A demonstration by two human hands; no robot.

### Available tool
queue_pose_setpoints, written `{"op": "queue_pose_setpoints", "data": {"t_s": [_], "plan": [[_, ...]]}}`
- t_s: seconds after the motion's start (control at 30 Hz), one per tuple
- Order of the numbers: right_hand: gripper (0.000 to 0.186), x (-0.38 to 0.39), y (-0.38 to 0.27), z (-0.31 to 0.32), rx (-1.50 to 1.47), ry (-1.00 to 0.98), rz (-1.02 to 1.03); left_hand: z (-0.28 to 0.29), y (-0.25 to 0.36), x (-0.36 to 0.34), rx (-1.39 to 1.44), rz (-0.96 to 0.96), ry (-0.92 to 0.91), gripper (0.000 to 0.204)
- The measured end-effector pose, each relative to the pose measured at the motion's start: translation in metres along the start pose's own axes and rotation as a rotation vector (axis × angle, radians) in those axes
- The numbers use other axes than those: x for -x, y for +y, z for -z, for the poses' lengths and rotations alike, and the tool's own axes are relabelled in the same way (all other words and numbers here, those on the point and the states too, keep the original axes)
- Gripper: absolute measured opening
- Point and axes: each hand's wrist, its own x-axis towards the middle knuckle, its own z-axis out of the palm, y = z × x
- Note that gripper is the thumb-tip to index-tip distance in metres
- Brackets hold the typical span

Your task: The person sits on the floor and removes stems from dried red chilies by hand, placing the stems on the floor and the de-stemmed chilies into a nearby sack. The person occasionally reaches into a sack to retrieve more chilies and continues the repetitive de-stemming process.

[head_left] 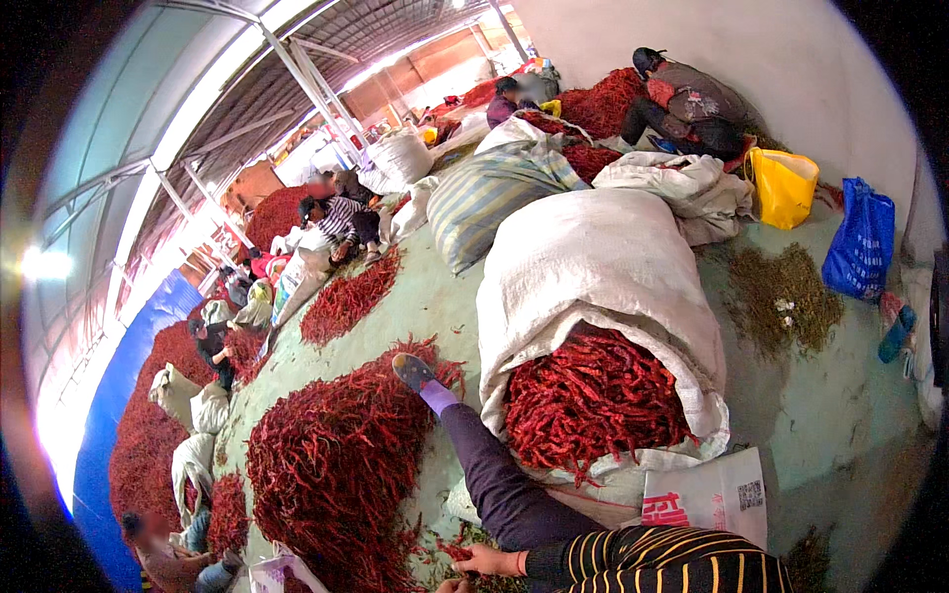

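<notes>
My right hand (pixel 486 560) comes out of a black sleeve with yellow stripes at the lower edge. Its fingers are closed around a few dried red chili peppers (pixel 457 550). Just below it, only a small part of my left hand (pixel 454 585) shows; its fingers are cut off by the frame. Left of both hands lies a large heap of dried red chili peppers (pixel 331 460). My stretched-out leg (pixel 494 474) runs between this heap and a big white woven sack (pixel 593 257), which lies on its side with chili peppers spilling at its mouth.
A printed white bag (pixel 707 494) lies by my arm. Beyond are a striped sack (pixel 499 203), a yellow bag (pixel 784 188), a blue bag (pixel 860 237) and a pile of stems (pixel 786 296). Several people sit at other chili heaps, one (pixel 692 104) at the far right.
</notes>
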Motion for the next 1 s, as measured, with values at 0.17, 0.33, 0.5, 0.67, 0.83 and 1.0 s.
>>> {"op": "queue_pose_setpoints", "data": {"t_s": [0.17,0.33,0.5,0.67,0.83,1.0], "plan": [[0.024,0.037,-0.035,-0.015,-0.009,-0.007,0.044,0.026,-0.038,0.032,-0.272,-0.189,0.130,0.026],[0.018,0.019,-0.013,0.024,0.085,0.071,0.028,0.017,0.001,0.046,-0.401,-0.104,0.155,0.029],[0.020,0.020,-0.009,0.012,0.327,0.029,0.076,0.031,0.001,0.078,-0.592,0.064,0.217,0.037],[0.028,0.019,-0.004,0.022,0.551,-0.004,0.078,0.021,-0.010,0.082,-0.658,0.066,0.200,0.038],[0.034,0.020,0.005,0.005,0.757,-0.031,0.188,0.027,-0.024,0.098,-0.693,0.101,0.219,0.038],[0.038,0.023,0.002,0.003,0.967,-0.126,0.155,0.028,-0.029,0.101,-0.720,0.104,0.218,0.038]]}}
